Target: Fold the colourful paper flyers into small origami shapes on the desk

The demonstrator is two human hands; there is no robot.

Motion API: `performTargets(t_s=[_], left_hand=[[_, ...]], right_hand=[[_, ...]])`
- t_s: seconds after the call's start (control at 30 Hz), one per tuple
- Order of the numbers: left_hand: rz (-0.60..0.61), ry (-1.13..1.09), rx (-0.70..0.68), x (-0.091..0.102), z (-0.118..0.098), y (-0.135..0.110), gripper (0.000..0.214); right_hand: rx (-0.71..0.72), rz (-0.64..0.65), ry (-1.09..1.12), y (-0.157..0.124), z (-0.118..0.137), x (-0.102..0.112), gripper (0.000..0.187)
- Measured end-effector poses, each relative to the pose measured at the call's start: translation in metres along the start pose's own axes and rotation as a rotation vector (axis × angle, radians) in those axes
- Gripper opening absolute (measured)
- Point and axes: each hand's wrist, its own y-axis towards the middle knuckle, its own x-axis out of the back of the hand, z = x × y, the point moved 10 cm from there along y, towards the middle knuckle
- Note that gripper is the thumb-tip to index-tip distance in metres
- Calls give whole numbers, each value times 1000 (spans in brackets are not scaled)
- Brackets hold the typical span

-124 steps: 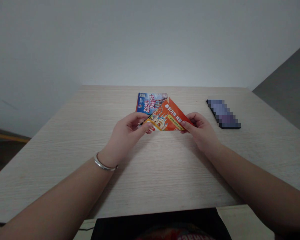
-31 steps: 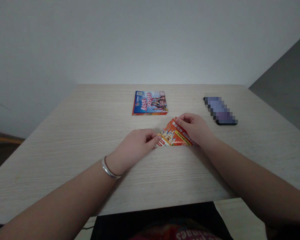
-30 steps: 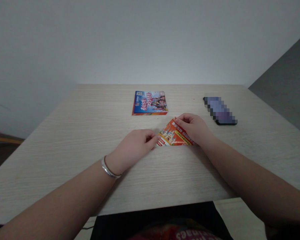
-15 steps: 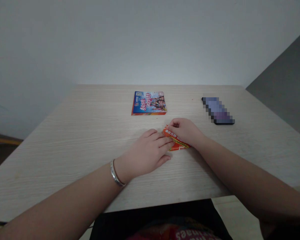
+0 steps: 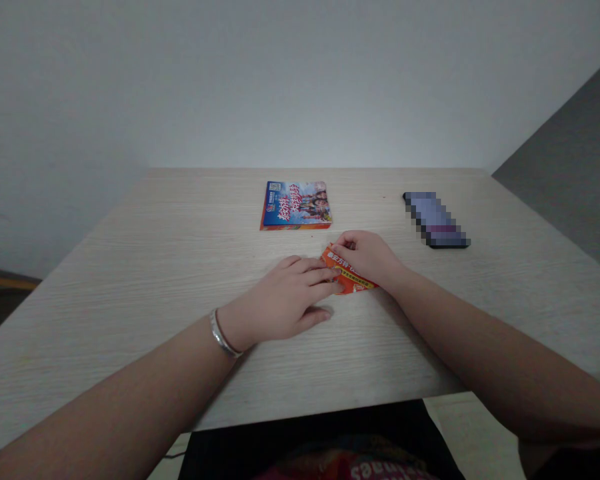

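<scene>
A folded orange paper leaflet (image 5: 353,279) with white lettering and a yellow stripe lies on the table in front of me. My left hand (image 5: 285,297), with a silver bangle at the wrist, rests with spread, outstretched fingers over the leaflet's left part. At the leaflet's far edge, my right hand (image 5: 367,257) has its thumb and curled fingers pinched on the paper. Its palm hides the leaflet's right end. Beyond both hands lies a stack of leaflets (image 5: 297,203), the top one blue with a printed picture.
A dark phone (image 5: 436,220) with a blurred screen lies at the back right. The pale wooden table (image 5: 180,267) meets a wall (image 5: 300,87) at its far edge. My lap, in dark clothing, shows below the near edge.
My left hand has drawn back slightly to the left, uncovering a bit more of the leaflet. My right hand keeps its pinch on the far edge.
</scene>
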Motion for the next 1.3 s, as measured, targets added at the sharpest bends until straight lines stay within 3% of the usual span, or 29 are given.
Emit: performTargets(t_s=[0.3,0.8,0.9,1.03,1.17,1.3], left_hand=[[16,13,-51,-7,-1,2,47],[-9,121,-29,1,-3,0,41],[11,136,-16,2,-1,-1,41],[21,187,43,1,11,-4,45],[16,231,109,0,29,-12,49],[22,227,106,-2,38,-17,52]], right_hand=[[-1,-10,-4,4,-6,-2,21],[-10,-7,110,4,-1,4,17],[59,-56,110,0,3,15,25],[312,-103,-48,-14,20,27,12],[622,-49,-249,-37,45,19,15],[748,-3,-372,-51,57,3,21]])
